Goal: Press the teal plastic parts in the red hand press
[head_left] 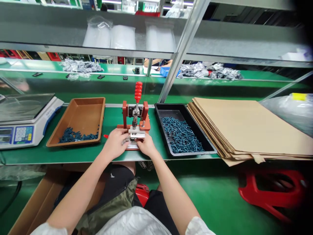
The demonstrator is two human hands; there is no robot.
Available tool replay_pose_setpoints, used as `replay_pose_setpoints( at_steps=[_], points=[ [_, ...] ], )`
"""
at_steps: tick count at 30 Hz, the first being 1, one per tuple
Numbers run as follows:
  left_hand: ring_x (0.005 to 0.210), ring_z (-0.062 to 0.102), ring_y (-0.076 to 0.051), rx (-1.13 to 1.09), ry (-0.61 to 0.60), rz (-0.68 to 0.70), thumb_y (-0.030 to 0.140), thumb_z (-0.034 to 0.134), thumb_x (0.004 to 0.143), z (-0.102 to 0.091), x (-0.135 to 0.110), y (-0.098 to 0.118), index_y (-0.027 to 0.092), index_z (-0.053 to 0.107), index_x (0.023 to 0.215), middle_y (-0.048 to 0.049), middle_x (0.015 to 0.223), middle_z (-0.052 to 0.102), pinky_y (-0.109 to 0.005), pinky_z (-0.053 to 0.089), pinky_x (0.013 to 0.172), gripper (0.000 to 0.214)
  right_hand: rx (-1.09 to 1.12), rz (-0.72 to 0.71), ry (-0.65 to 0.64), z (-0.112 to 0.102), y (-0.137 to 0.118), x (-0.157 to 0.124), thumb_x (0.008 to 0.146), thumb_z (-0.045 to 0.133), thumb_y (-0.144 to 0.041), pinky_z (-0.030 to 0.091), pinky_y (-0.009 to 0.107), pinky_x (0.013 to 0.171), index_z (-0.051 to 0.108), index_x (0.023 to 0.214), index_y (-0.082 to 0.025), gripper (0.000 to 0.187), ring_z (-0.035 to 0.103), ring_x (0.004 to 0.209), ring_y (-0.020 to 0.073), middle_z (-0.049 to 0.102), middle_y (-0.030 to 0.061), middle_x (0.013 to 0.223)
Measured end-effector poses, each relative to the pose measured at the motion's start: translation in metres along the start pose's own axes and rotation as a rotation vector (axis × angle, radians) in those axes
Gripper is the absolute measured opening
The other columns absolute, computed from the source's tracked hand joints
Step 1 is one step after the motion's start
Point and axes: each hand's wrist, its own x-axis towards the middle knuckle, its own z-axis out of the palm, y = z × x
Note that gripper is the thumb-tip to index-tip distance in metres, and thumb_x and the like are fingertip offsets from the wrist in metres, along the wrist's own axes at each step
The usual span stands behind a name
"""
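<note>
A hand-operated toggle clamp fixture (146, 122) with reddish-brown uprights stands at the table's front edge, its red ribbed handle (138, 92) pointing up. Low on it is a silver metal block (137, 132). My left hand (115, 143) is at the block's left side, fingers bent in and touching the fixture. From the right, my right hand (147, 146) reaches in with its fingers closed at the block's lower front. Whatever small part lies between my fingertips is hidden.
Left of the fixture are a brown tray (84, 112) holding small dark-blue parts and a weighing scale (36, 127). On the right stand a black tray (168, 111) of blue screw-like pieces and stacked cardboard sheets (256, 127). A metal post (184, 49) rises behind. Someone's arm shows beyond.
</note>
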Motion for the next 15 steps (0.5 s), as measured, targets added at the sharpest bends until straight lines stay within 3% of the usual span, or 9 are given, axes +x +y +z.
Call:
replay_pose_setpoints(
  at_steps=[3,5,10,12,15],
  points=[
    [0.126,0.056,-0.031,0.015,0.399,-0.176,0.039,0.061,0.09,-0.02,-0.009,-0.021,0.022,0.07,0.113,-0.0117,0.129,0.064,-0.049,0.039,0.115,0.03,0.014,-0.005,-0.012,-0.001,-0.003,0.001,0.083,0.061,-0.014,0.053,0.04,0.099,0.077,0.102,-0.024,0.027,0.067,0.107,0.0256,0.071,0.0068,0.113],
    [0.127,0.056,-0.03,-0.114,0.501,-0.317,0.044,0.058,0.092,-0.023,-0.003,-0.027,0.02,0.064,0.121,-0.0132,0.13,0.063,-0.048,0.041,0.114,0.038,0.019,-0.007,-0.011,-0.002,-0.004,0.002,0.083,0.06,-0.013,0.052,0.039,0.1,0.078,0.101,-0.024,0.027,0.067,0.108,0.025,0.071,0.0065,0.114],
    [0.14,0.048,-0.023,-0.601,0.381,-0.428,0.05,0.038,0.101,0.015,0.026,0.001,0.023,0.041,0.144,-0.0127,0.151,0.049,-0.04,0.04,0.117,0.051,0.068,-0.004,0.008,-0.003,-0.007,0.003,0.081,0.061,-0.012,0.052,0.038,0.1,0.076,0.106,-0.023,0.031,0.068,0.109,0.0241,0.071,0.0065,0.118],
    [0.145,0.043,-0.023,-0.605,0.356,-0.433,0.053,0.033,0.102,0.03,0.03,0.011,0.023,0.037,0.148,-0.0117,0.155,0.045,-0.041,0.034,0.121,0.055,0.103,-0.004,0.003,-0.004,-0.008,0.004,0.08,0.06,-0.011,0.052,0.037,0.1,0.075,0.107,-0.023,0.033,0.068,0.109,0.0236,0.071,0.0063,0.119],
    [0.145,0.042,-0.021,-0.579,0.281,-0.362,0.055,0.026,0.103,0.04,0.025,0.007,0.026,0.032,0.151,-0.0093,0.156,0.044,-0.041,0.034,0.121,0.057,0.129,0.095,0.002,-0.006,-0.007,0.007,0.079,0.057,-0.009,0.054,0.036,0.095,0.073,0.108,-0.021,0.035,0.07,0.103,0.0233,0.074,0.0059,0.111]
  ],
)
